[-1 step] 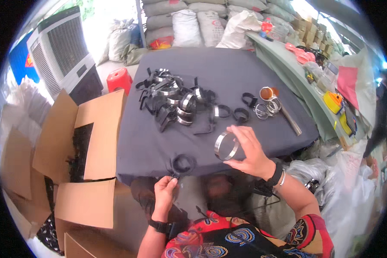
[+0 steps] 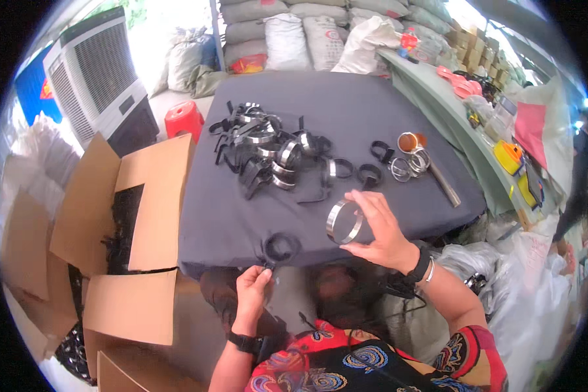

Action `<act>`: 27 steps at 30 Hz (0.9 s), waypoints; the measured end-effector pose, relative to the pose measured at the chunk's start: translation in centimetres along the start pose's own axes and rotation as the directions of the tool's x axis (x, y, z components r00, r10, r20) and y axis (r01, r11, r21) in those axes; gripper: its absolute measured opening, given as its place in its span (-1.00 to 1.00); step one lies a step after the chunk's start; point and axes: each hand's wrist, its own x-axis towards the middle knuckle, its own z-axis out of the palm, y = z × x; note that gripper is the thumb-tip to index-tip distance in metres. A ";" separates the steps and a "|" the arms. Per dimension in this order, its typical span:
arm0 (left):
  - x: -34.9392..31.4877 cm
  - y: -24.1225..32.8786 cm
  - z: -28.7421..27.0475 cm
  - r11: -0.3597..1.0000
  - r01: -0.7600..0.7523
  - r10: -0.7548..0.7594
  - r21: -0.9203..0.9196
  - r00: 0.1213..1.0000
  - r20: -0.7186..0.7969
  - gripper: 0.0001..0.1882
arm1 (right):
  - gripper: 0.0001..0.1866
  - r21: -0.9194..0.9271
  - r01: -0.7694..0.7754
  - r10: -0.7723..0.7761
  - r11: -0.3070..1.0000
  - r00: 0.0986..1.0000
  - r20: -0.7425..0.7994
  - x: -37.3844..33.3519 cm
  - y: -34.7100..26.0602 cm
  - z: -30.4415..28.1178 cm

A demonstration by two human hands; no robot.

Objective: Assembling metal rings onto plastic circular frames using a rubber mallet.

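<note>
My left hand (image 2: 251, 294) is closed at the table's near edge, pinching the stem of a black ring-shaped holder (image 2: 281, 247) between thumb and fingers. To its right, my right hand (image 2: 389, 235) grips a shiny metal ring (image 2: 344, 222) by its rim, thumb below and fingers above. The two rings are apart. Beyond my hands, a heap of black holders and metal bands (image 2: 261, 140) lies on the dark cloth-covered table (image 2: 353, 98). Single black rings (image 2: 369, 175) sit between the heap and several loose metal rings (image 2: 402, 168).
Open cardboard boxes (image 2: 157, 228) with black parts stand left of the table. A metal rod (image 2: 445, 184) lies at the table's right. Behind are a red stool (image 2: 183, 119), an air cooler (image 2: 98, 78) and stacked sacks (image 2: 284, 42). A green-covered side table (image 2: 431, 91) runs along the right.
</note>
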 end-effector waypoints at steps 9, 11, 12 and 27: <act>0.8 -0.1 -0.7 0.999 -0.020 0.020 0.046 1.000 -0.008 -0.85 | -0.09 0.252 -0.138 0.109 0.958 0.986 0.124 1.9 -1.1 2.3; 0.9 0.3 -0.4 0.999 0.003 -0.003 0.050 1.000 -0.014 -0.84 | -0.11 0.201 -0.131 0.093 0.971 0.978 0.187 2.2 -1.3 2.7; 1.0 0.1 -0.5 0.999 0.005 -0.004 0.049 1.000 -0.020 -0.84 | -0.19 0.087 -0.253 0.225 0.964 0.943 0.247 2.5 -1.6 3.1; 1.5 -0.2 -0.2 0.995 -0.027 0.029 0.095 1.000 -0.012 -0.82 | -0.44 -0.388 -0.211 0.415 0.897 0.700 0.581 3.5 2.1 6.6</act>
